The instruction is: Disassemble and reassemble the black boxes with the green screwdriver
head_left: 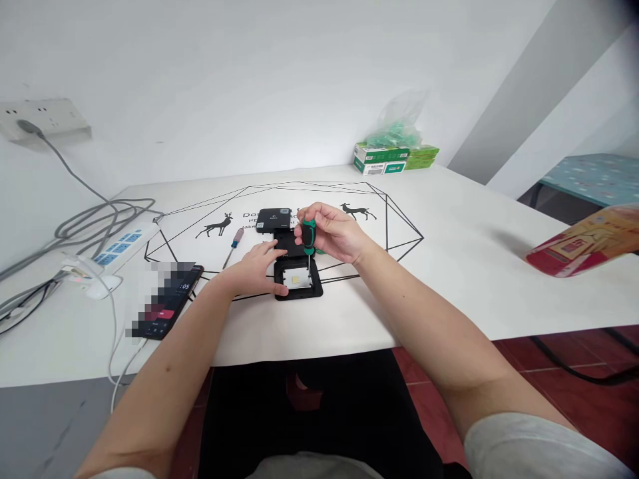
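My right hand [332, 231] is closed round the green and black handle of a screwdriver [309, 237]. Its shaft points down, with the tip at the right side of an open black device housing [319, 287]. Inside the housing lies a silver plate with a pale yellow square [296, 279]. My left hand [259, 269] spreads over the housing's left side, its thumb resting on the near left part and its fingers reaching the black part [284, 244] behind. Beyond that sits a flat black cover [273, 220] with small labels. A second screwdriver [233, 247] lies left of my left hand.
At the left are a phone [172, 303], a white power strip [122, 249] and grey cables [107, 216]. Green and white boxes [382, 158] with a plastic bag [399, 126] stand at the back. A red and yellow package [582, 246] is at the right.
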`<state>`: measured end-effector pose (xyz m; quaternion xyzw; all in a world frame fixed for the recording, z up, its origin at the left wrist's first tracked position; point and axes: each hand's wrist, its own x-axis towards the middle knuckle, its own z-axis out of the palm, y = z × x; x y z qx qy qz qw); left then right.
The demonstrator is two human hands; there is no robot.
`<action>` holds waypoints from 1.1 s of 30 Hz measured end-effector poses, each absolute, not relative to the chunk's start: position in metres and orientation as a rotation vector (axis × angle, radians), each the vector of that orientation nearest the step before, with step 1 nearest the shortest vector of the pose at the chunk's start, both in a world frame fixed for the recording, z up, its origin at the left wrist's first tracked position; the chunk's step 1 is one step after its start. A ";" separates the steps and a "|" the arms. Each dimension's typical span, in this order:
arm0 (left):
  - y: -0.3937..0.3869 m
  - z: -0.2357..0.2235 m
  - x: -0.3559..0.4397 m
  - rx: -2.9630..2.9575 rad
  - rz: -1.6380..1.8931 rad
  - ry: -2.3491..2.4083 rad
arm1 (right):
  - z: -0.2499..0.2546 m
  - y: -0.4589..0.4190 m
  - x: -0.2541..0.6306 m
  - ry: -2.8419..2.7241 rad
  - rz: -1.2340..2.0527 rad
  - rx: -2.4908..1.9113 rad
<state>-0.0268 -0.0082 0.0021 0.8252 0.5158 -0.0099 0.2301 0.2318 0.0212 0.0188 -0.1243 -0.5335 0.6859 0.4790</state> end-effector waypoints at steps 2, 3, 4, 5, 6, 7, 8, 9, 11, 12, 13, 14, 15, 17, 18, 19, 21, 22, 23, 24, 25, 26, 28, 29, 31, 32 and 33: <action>-0.008 0.002 -0.027 2.274 -0.030 1.415 | 0.019 0.021 0.231 -1.273 1.691 -0.292; -0.008 0.001 -0.027 2.277 -0.031 1.411 | 0.019 0.021 0.230 -1.257 1.693 -0.284; -0.007 0.001 -0.028 2.279 -0.034 1.409 | 0.018 0.021 0.229 -1.243 1.686 -0.277; -0.007 0.000 -0.028 2.280 -0.036 1.410 | 0.017 0.022 0.228 -1.234 1.670 -0.273; -0.007 0.000 -0.028 2.280 -0.038 1.413 | 0.017 0.022 0.227 -1.234 1.649 -0.272; -0.007 0.000 -0.028 2.280 -0.038 1.418 | 0.016 0.021 0.226 -1.241 1.627 -0.274; -0.008 0.001 -0.027 2.281 -0.039 1.421 | 0.016 0.021 0.226 -1.255 1.609 -0.280; -0.008 0.002 -0.027 2.282 -0.039 1.422 | 0.015 0.021 0.226 -1.273 1.599 -0.285; -0.009 0.004 -0.026 2.278 -0.040 1.422 | 0.016 0.021 0.227 -1.313 1.609 -0.287; -0.010 0.005 -0.025 2.272 -0.040 1.422 | 0.016 0.021 0.228 -1.328 1.622 -0.286; -0.010 0.005 -0.025 2.266 -0.040 1.423 | 0.017 0.021 0.229 -1.340 1.635 -0.286; -0.011 0.006 -0.025 2.260 -0.040 1.425 | 0.018 0.021 0.229 -1.348 1.647 -0.287; -0.011 0.006 -0.025 2.253 -0.039 1.429 | 0.019 0.020 0.230 -1.349 1.658 -0.289; -0.010 0.006 -0.025 2.250 -0.037 1.427 | 0.020 0.020 0.230 -1.339 1.682 -0.296; -0.010 0.005 -0.025 2.252 -0.033 1.422 | 0.020 0.020 0.229 -1.330 1.693 -0.299; -0.009 0.005 -0.025 2.256 -0.029 1.415 | 0.020 0.020 0.228 -1.322 1.699 -0.304; -0.009 0.003 -0.026 2.268 -0.021 1.405 | 0.018 0.020 0.227 -1.318 1.670 -0.327; -0.008 0.003 -0.026 2.272 -0.022 1.402 | 0.017 0.021 0.226 -1.319 1.631 -0.342; -0.008 0.002 -0.027 2.275 -0.026 1.402 | 0.016 0.021 0.226 -1.321 1.586 -0.357; -0.008 0.002 -0.027 2.277 -0.033 1.403 | 0.014 0.021 0.226 -1.324 1.546 -0.369; -0.008 0.002 -0.027 2.280 -0.038 1.402 | 0.014 0.022 0.226 -1.329 1.522 -0.377; -0.008 0.002 -0.027 2.282 -0.041 1.401 | 0.013 0.023 0.226 -1.334 1.517 -0.381; -0.008 0.002 -0.027 2.282 -0.041 1.403 | 0.014 0.024 0.228 -1.331 1.547 -0.381; -0.008 0.002 -0.027 2.281 -0.042 1.405 | 0.014 0.025 0.228 -1.325 1.571 -0.381; -0.008 0.003 -0.027 2.282 -0.047 1.405 | 0.016 0.026 0.229 -1.300 1.606 -0.378; -0.008 0.003 -0.027 2.285 -0.048 1.405 | 0.016 0.026 0.228 -1.288 1.616 -0.377; -0.008 0.002 -0.027 2.289 -0.049 1.403 | 0.017 0.026 0.228 -1.282 1.625 -0.377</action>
